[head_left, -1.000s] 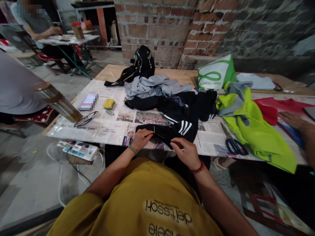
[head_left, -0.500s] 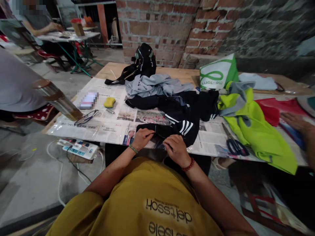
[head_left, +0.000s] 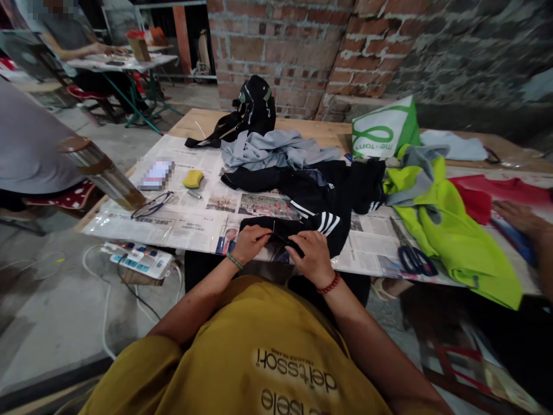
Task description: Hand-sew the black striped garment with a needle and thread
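We pinch a black garment (head_left: 339,193) at the table (head_left: 313,129)'s near edge with the fingers of our left hand (head_left: 250,244); those of our right hand (head_left: 314,257) curl close, grip unclear. A loosened pinch could let it slip. Our shirt (head_left: 242,340) reads "deitssori"; a bag (head_left: 384,137), apparently "me·tom."

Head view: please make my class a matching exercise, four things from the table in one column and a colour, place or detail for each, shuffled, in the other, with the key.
Column 1
1. Sponge
2. Scissors
3. Black garment with white stripes
4. Eyeglasses

Column 2
A. at the fingertips of the left hand and right hand
B. beside the drinking bottle's base
C. yellow
D. dark blue handles

Pairs: 1-C, 2-D, 3-A, 4-B
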Demonstrator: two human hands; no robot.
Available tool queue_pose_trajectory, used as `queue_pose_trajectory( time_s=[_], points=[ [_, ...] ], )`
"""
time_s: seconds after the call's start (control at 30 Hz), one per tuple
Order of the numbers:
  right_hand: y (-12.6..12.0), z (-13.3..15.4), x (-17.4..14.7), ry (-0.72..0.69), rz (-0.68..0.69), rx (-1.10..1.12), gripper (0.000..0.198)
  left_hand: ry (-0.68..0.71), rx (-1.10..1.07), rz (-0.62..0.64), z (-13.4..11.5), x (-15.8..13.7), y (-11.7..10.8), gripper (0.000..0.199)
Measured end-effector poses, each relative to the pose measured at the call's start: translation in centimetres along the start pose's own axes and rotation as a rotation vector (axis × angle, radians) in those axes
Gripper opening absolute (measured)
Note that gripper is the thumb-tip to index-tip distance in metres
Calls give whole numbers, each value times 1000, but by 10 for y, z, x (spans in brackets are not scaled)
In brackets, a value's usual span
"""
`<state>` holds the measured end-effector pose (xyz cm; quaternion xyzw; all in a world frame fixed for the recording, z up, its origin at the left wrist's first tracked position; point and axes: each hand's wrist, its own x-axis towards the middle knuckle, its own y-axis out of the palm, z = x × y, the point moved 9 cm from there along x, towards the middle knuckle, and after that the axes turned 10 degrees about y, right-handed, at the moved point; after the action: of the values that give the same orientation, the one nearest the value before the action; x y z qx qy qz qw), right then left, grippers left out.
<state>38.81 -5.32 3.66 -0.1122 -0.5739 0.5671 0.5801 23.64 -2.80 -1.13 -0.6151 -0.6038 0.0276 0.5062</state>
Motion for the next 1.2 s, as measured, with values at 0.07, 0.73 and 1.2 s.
queue_pose_trajectory(
  time_s=[0.07, 0.73, 1.2],
  points=[
    [3, 1, 0, -23, -13, -11, 10, -3, 3, 2, 1, 0, 1, 16],
    [-17, -17, 34, 192, -30, 363, 22, 52, 19, -41, -3, 3, -4, 15],
    [102, -81, 59, 978, 339, 1147, 39, 243, 248, -80, -6, 52, -4, 18]
  ],
)
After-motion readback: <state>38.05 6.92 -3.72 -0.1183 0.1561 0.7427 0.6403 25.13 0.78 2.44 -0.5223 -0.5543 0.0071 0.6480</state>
